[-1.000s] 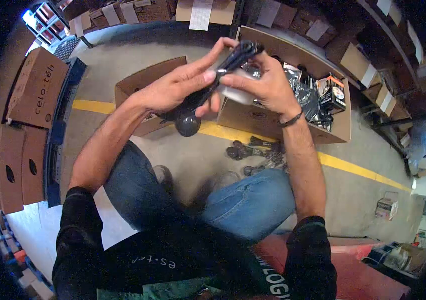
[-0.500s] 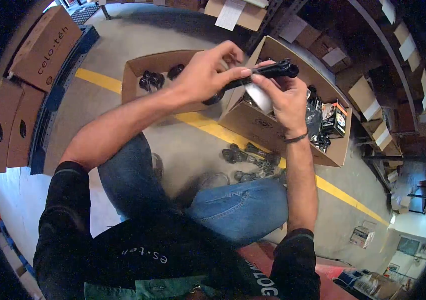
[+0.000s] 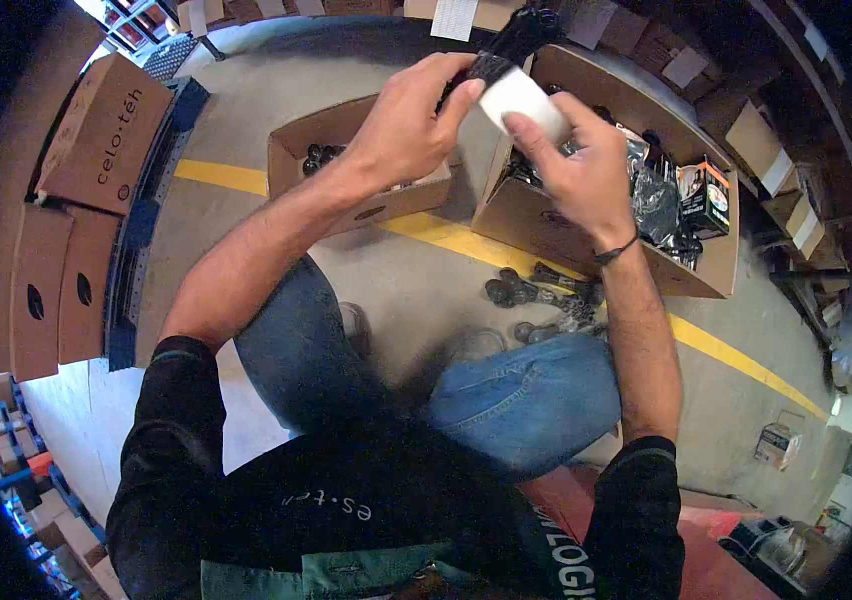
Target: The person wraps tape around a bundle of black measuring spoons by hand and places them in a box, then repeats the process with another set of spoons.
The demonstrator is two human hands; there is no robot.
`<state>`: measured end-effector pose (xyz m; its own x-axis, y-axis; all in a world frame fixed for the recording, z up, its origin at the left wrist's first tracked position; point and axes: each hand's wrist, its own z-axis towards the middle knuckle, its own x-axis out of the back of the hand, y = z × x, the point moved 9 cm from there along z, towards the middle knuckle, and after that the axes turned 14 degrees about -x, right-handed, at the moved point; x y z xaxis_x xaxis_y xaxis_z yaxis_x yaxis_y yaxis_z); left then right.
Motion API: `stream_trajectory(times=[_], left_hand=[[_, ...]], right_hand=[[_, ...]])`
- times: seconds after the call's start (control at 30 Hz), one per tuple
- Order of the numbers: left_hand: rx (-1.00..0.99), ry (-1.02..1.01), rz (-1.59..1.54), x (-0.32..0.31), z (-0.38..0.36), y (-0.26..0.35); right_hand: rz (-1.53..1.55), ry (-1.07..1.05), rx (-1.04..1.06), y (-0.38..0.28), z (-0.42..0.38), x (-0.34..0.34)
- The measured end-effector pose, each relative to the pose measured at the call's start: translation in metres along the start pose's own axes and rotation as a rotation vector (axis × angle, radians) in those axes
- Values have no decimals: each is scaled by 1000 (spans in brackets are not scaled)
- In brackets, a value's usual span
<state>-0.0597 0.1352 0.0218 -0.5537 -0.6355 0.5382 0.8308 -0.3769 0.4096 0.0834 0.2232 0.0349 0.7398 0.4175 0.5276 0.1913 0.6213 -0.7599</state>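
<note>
Over the boxes, my left hand [image 3: 406, 120] is closed round one end of a bundle of black, long-handled utensils [image 3: 518, 40], their exact kind unclear. The bundle points up and away from me. My right hand [image 3: 586, 165] is closed on a white label [image 3: 521, 105], thumb on its face, where it lies against the bundle. On the floor below are more black bundles [image 3: 546, 290] with rounded, spoon-like ends, some in clear plastic.
An open carton [image 3: 546, 215] at right holds black items in clear bags and a black printed box [image 3: 706, 195]. Another open carton [image 3: 396, 205] stands left of it. Closed cartons [image 3: 111, 130] sit on a dark pallet at left. Shelving with boxes [image 3: 776, 150] lines the right side.
My hands have lifted the bundle up and away, and it now points farther upward. The white label has turned to lie flat under my right thumb. The camera view has shifted.
</note>
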Motion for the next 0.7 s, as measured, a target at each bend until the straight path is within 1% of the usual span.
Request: stream_trajectory(times=[0.03, 0.07, 0.17, 0.2, 0.27, 0.3, 0.37, 0.47, 0.5, 0.57, 0.67, 0.7], left_hand=[[-9, -24, 32, 1, 1, 0], [35, -91, -30, -5, -1, -2], [156, -218, -95, -13, -6, -4], [185, -226, -166, -15, -7, -3], [237, -246, -306, -20, -8, -3], [261, -196, -417, -21, -7, -3], [316, -84, -634, -25, -9, -4], [381, -13, -624, -25, -11, -10], [377, -33, -652, -26, -10, -9], [371, -69, -710, -26, -9, -6], [277, -77, -394, -16, -7, -9], [274, -114, -339, -16, -7, -11]], right_hand=[[-16, -64, 45, -2, -1, -5], [-59, -41, 115, -4, -3, -6], [-126, -105, 31, -7, 0, -6], [-137, -39, 95, -11, 0, -1], [-173, -5, 94, -10, 4, 0], [-194, 12, 93, -10, 4, 2], [-221, 62, 160, -19, -1, 4], [-270, 97, 208, -28, -2, 6], [-288, 98, 211, -30, -3, 6], [-244, 28, 135, -26, -1, 6], [-200, -36, 10, -21, -1, 3], [-188, -49, -35, -18, -2, 1]])
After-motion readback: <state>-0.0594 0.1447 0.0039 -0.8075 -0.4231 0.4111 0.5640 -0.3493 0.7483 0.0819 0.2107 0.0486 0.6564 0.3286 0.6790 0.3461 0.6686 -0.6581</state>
